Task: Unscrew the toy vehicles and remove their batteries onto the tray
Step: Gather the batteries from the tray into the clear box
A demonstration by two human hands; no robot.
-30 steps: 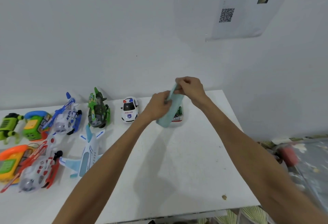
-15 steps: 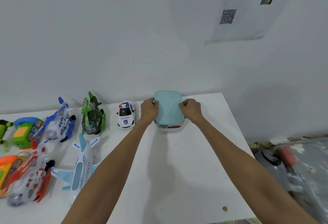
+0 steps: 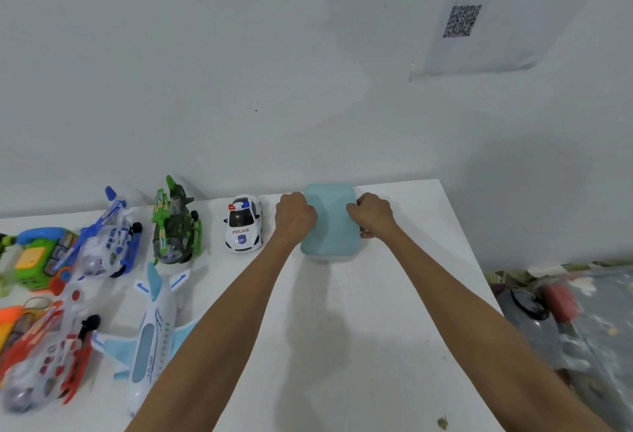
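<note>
A light teal lid lies flat on a box at the back of the white table. My left hand grips the lid's left edge and my right hand grips its right edge, fingers curled over the sides. The box below is almost hidden. Left of my hands stand a white police car, a green camouflage helicopter and a blue and white helicopter. Nearer me lie a white and blue airplane and a red and white helicopter.
Green and orange toys sit at the far left edge. The wall runs close behind the table with a QR-code sheet on it. Past the table's right edge lie bags and clutter. A small brown scrap lies near the front edge.
The teal lid, held upright in both hands a second ago, now lies flat on the box. Both hands came down to its sides.
</note>
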